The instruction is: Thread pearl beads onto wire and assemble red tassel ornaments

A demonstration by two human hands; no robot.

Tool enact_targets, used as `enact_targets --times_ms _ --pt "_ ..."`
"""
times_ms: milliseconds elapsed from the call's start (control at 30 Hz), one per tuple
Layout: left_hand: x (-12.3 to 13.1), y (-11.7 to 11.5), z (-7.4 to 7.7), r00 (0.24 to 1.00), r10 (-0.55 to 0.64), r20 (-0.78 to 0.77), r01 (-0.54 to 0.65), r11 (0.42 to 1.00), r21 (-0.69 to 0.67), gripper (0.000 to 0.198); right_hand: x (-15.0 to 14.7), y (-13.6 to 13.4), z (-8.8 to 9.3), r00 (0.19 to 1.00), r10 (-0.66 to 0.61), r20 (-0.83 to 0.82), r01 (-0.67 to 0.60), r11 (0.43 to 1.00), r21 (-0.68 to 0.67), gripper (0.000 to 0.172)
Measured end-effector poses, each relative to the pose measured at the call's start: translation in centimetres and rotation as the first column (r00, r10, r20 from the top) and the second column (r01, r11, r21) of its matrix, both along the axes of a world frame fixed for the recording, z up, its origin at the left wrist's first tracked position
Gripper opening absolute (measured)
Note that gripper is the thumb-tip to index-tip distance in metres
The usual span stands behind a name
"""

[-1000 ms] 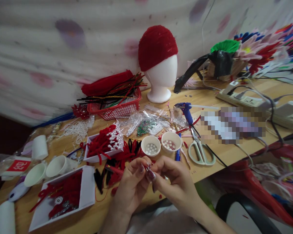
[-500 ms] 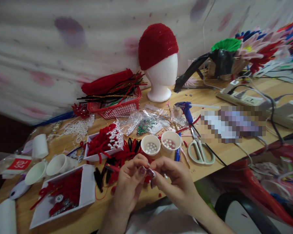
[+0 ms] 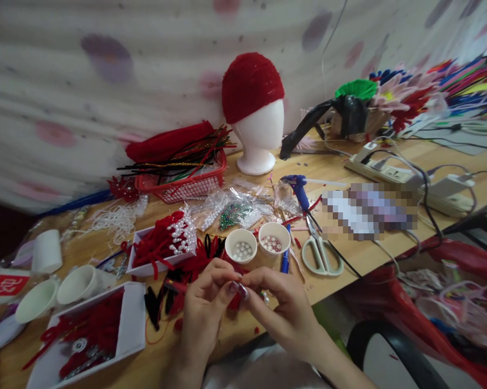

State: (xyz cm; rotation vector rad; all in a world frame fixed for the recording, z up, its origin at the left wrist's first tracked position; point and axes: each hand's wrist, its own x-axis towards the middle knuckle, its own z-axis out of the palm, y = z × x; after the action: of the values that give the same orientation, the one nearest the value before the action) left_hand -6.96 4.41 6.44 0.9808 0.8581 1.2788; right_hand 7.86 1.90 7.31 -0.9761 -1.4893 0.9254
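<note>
My left hand [image 3: 206,302] and my right hand [image 3: 281,308] meet above the front of the table, thumbs and fingertips pinched together. Whatever they grip between them is too small and too covered by the fingers to make out. A few white pearl beads [image 3: 265,297] show by the right hand's fingers. Just beyond the fingertips stand a paper cup [image 3: 240,234] of white pearl beads and a second cup [image 3: 274,227] with red and white beads. Red and black fuzzy strips [image 3: 208,251] lie behind the left hand, partly hidden by it.
White-handled scissors [image 3: 322,256], a blue pen [image 3: 286,254] and a blue glue gun [image 3: 298,189] lie right of the cups. White boxes [image 3: 132,319] of red pieces stand left. Behind are a red basket [image 3: 186,186] and a foam head [image 3: 261,129] wearing a red cap.
The view has turned slightly right, so the table things sit further left. Both hands stay pinched together, with the fingertips a little closer.
</note>
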Motion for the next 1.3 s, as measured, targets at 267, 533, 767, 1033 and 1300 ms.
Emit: enact_targets --times_ms 267,533,767,1033,1300 --pt "-1.4 0.0 -0.4 0.963 0.066 -0.262 -0.032 0.991 0.132 0.004 0.2 0.1 0.4 0.998 0.070 0.005 -0.069 0.995 -0.076 0.013" --pt "-1.4 -0.3 -0.1 0.937 0.183 -0.299 -0.120 0.969 0.217 0.007 -0.1 0.1 0.8 0.996 0.092 0.014 -0.091 0.993 -0.069 0.013" --pt "-2.2 -0.2 0.0 0.861 0.228 -0.455 -0.058 0.932 0.358 0.009 0.2 0.2 1.0 0.990 0.084 0.113 -0.082 0.996 -0.030 0.018" --pt "-2.5 -0.2 0.3 0.799 0.257 -0.544 0.021 0.891 0.453 0.010 0.3 0.0 0.4 0.977 0.044 0.211 -0.065 0.994 0.092 0.019" --pt "-2.7 -0.2 0.6 0.765 0.314 -0.562 0.054 0.838 0.543 0.010 0.4 -0.1 0.6 0.974 0.070 0.216 -0.082 0.996 0.048 0.020"
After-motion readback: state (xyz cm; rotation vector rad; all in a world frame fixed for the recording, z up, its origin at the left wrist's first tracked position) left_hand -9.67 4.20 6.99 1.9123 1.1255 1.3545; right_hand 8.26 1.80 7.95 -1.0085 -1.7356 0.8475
